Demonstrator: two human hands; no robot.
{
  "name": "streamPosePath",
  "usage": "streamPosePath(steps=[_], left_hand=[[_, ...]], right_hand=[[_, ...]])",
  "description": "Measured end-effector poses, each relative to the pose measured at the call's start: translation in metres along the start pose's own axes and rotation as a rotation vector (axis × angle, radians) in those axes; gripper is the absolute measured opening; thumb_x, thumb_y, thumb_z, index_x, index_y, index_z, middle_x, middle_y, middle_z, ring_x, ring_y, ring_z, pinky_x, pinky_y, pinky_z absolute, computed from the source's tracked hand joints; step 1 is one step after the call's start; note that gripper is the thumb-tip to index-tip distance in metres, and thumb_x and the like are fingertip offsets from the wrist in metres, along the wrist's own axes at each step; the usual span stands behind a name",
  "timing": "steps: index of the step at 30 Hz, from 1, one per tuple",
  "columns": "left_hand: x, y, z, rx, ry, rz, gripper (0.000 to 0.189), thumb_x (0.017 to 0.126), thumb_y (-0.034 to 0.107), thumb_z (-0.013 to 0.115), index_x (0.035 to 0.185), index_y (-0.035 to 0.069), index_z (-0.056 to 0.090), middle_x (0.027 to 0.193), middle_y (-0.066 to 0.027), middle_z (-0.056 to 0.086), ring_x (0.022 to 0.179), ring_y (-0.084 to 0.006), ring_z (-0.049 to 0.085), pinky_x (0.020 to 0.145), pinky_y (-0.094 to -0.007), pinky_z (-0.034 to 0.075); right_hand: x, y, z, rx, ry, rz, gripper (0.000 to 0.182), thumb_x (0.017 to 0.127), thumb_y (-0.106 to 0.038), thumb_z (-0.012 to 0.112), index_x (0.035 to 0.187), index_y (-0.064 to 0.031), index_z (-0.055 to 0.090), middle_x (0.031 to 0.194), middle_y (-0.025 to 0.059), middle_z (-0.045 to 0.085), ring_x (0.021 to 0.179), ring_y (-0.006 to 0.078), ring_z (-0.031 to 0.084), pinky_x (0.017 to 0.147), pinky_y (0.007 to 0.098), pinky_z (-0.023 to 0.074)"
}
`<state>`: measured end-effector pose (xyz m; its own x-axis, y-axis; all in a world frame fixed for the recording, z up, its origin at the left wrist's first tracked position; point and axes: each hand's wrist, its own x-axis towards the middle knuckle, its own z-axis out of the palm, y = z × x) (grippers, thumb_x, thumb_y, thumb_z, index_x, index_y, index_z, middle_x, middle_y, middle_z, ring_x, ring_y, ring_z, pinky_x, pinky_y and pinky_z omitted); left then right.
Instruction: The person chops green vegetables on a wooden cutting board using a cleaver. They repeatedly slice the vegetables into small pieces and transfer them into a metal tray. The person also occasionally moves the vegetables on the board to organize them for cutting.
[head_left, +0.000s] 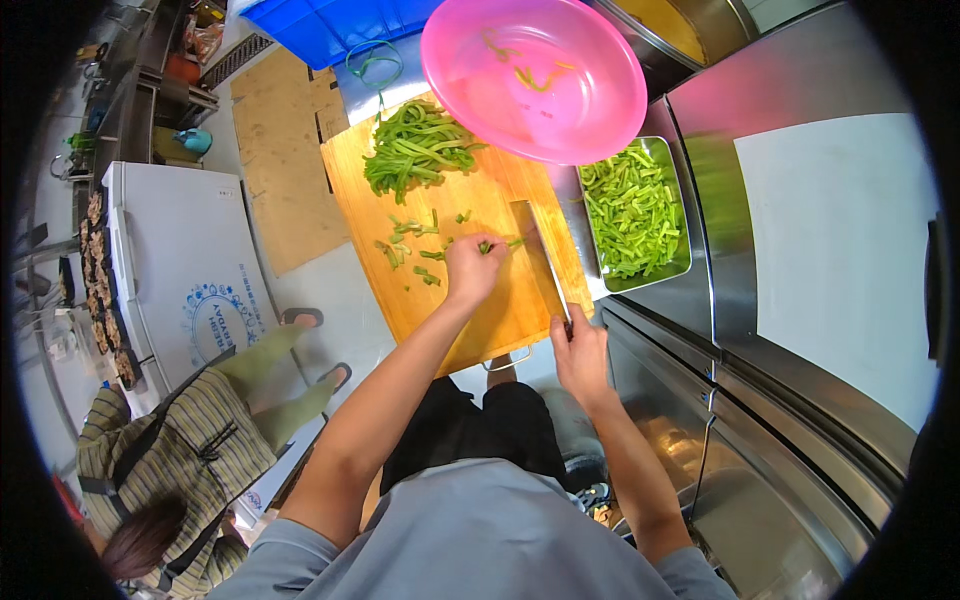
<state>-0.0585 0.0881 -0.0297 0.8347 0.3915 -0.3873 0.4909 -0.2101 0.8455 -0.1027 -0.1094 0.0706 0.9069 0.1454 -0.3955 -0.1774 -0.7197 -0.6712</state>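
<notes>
My left hand (474, 266) pinches a small bunch of green vegetable strips (514, 242) over the wooden cutting board (480, 330). My right hand (580, 349) grips the handle of a cleaver (541, 251), whose blade stands on edge just right of the strips. Short cut pieces (427, 276) lie scattered left of my left hand. Farther back on the board rests a heap of long green strips (420, 146). A metal tray (681, 225) right of the board holds many cut green pieces (631, 210).
A pink plastic basin (540, 82) with a few strips inside overhangs the board's back right corner. Behind stands a blue crate (322, 30). Steel cabinets (720, 420) flank the right side. At left, a person in a striped top (202, 420) is beside a white chest freezer (187, 240).
</notes>
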Motion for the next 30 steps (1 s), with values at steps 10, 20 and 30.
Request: streamPosePath(steps=[10, 20, 30], left_hand=[[0.012, 0.001, 0.011, 0.15, 0.064, 0.103, 0.009, 0.081, 0.007, 0.074, 0.083, -0.001, 0.077, 0.075, -0.02, 0.072, 0.063, -0.0286, 0.07, 0.065, -0.037, 0.055], [0.001, 0.005, -0.032, 0.043, -0.091, 0.024, 0.011, 0.082, 0.011, 0.074, 0.089, 0.002, 0.073, 0.075, -0.0048, 0.069, 0.059, -0.0135, 0.059, 0.056, -0.0302, 0.049], [0.026, 0.027, -0.014, -0.042, -0.349, -0.061, 0.024, 0.093, 0.015, 0.056, 0.085, 0.001, 0.074, 0.076, -0.0083, 0.067, 0.068, -0.0181, 0.061, 0.064, -0.0338, 0.049]], right_hand=[[0.008, 0.018, 0.027, -0.088, -0.064, 0.046, 0.021, 0.098, -0.017, 0.059, 0.109, 0.0011, 0.062, 0.077, 0.031, 0.066, 0.075, 0.0516, 0.065, 0.07, 0.0587, 0.0522], [0.005, 0.009, 0.023, 0.019, -0.001, 0.043, 0.019, 0.097, -0.016, 0.063, 0.105, 0.0013, 0.064, 0.076, 0.0271, 0.068, 0.072, 0.0489, 0.067, 0.067, 0.0543, 0.0527], [-0.05, 0.064, -0.01, -0.122, 0.177, 0.015, 0.025, 0.097, -0.015, 0.068, 0.115, 0.0013, 0.065, 0.069, 0.0197, 0.065, 0.058, 0.0351, 0.063, 0.06, 0.0439, 0.0519]])
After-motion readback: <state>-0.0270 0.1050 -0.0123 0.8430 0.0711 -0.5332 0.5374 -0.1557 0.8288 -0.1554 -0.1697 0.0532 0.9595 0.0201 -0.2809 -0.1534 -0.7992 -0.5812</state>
